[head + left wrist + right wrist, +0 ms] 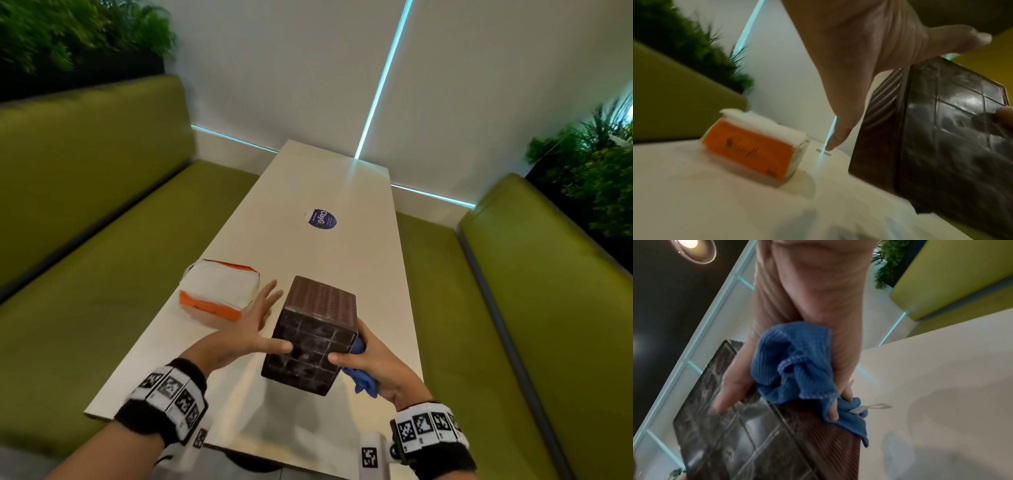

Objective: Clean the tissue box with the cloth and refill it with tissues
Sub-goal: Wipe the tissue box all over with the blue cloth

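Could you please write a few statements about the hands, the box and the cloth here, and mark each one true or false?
1. The right hand holds the crumpled blue cloth against the dark brown cube-shaped tissue box. True.
2. The left hand grips the orange-and-white pack of tissues. False: its fingers are spread, thumb on the box; the pack lies untouched on the white table.
3. The box stands flat on the table. False: it is tilted between both hands.
4. A round blue sticker lies farther along the table. True.
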`<state>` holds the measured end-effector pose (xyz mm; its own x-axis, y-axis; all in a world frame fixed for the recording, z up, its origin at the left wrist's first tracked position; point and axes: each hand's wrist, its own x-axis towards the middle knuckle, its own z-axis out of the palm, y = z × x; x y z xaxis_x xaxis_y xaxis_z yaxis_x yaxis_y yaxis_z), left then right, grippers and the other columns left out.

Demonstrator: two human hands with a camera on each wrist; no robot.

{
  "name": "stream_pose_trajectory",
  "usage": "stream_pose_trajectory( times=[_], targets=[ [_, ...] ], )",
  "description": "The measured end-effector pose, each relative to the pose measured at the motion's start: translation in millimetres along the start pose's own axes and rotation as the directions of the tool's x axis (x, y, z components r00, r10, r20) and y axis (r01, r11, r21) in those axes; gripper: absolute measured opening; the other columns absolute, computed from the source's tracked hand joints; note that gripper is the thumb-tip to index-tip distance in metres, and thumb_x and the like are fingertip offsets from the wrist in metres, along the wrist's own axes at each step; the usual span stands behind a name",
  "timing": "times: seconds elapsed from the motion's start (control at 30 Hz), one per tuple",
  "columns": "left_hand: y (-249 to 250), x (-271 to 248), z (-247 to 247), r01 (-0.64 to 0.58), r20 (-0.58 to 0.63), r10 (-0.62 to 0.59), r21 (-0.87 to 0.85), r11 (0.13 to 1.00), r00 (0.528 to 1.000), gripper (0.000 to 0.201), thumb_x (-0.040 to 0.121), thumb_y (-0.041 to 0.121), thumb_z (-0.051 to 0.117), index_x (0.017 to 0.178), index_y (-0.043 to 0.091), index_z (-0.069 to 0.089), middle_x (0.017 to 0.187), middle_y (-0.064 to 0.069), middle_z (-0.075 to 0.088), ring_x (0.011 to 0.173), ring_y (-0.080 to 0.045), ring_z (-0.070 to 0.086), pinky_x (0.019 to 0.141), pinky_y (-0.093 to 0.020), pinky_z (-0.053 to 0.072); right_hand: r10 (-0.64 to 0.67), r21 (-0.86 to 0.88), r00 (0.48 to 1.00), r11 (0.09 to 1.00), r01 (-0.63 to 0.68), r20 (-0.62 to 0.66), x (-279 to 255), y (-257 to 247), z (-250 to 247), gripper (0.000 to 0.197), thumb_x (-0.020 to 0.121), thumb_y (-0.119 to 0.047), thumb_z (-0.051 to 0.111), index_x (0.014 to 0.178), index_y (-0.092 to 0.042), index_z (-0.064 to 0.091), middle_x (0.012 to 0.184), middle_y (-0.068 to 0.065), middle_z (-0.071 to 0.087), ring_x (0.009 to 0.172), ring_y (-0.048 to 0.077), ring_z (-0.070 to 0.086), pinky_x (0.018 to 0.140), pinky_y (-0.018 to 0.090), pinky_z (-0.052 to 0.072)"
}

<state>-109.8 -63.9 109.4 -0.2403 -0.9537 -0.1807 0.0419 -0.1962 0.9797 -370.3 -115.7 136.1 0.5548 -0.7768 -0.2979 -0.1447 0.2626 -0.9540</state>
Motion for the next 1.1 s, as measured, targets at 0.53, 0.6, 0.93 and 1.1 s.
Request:
stream_pose_trajectory(
  times=[0.53, 0.6, 0.93, 1.1],
  targets=[
    [-26.5, 27.2, 21.7, -0.139, -0.27, 0.163, 0.106, 0.985, 0.949, 0.102, 0.055, 0.019, 0.096, 0.139, 0.026, 0.039, 0.132, 0.006, 0.055, 0.118, 0.002, 0.056, 0.092, -0.017, 0.05, -0.39, -0.487, 0.836, 0.856, 0.174, -0.387, 13.1, -49.4, -0.1, 0.057, 0.097, -0.026, 0.053, 0.148, -0.03, 0.029, 0.125, 0.021, 0.062, 0.1, 0.028, 0.066, 0.081, 0.033, 0.056],
    [-28.4, 31.2, 24.6, -0.14, -0.281, 0.164, 0.102, 0.985, 0.946, 0.106, 0.058, 0.01, 0.094, 0.144, 0.021, 0.034, 0.134, 0.004, 0.054, 0.115, 0.006, 0.057, 0.089, -0.013, 0.051, -0.464, -0.512, 0.82, 0.82, 0.255, -0.336, 26.1, -53.8, 25.8, 0.048, 0.098, -0.029, 0.05, 0.144, -0.03, 0.037, 0.133, 0.012, 0.058, 0.113, 0.028, 0.062, 0.096, 0.037, 0.051],
    [-24.0, 39.8, 41.4, -0.173, -0.402, 0.23, 0.175, 0.969, 0.886, 0.063, 0.083, 0.009, 0.073, 0.136, 0.011, 0.039, 0.128, 0.001, 0.052, 0.107, 0.017, 0.054, 0.091, -0.01, 0.047, -0.472, -0.967, 0.879, 0.246, 0.061, -0.065, 62.6, -10.9, 97.3, 0.043, 0.1, -0.025, 0.038, 0.142, -0.019, 0.043, 0.156, 0.003, 0.032, 0.148, 0.023, 0.017, 0.121, 0.043, 0.008],
    [-36.8, 44.7, 34.0, -0.063, -0.369, 0.155, 0.25, 0.966, 0.916, 0.119, 0.042, 0.039, 0.092, 0.145, 0.025, 0.033, 0.142, -0.001, 0.043, 0.131, -0.014, 0.044, 0.11, -0.04, 0.043, -0.408, -0.897, 0.868, 0.432, -0.089, -0.283, 67.0, -18.2, 43.8, 0.04, 0.104, -0.025, 0.033, 0.142, -0.02, 0.042, 0.156, 0.0, 0.031, 0.147, 0.022, 0.018, 0.119, 0.042, 0.016]
  ],
)
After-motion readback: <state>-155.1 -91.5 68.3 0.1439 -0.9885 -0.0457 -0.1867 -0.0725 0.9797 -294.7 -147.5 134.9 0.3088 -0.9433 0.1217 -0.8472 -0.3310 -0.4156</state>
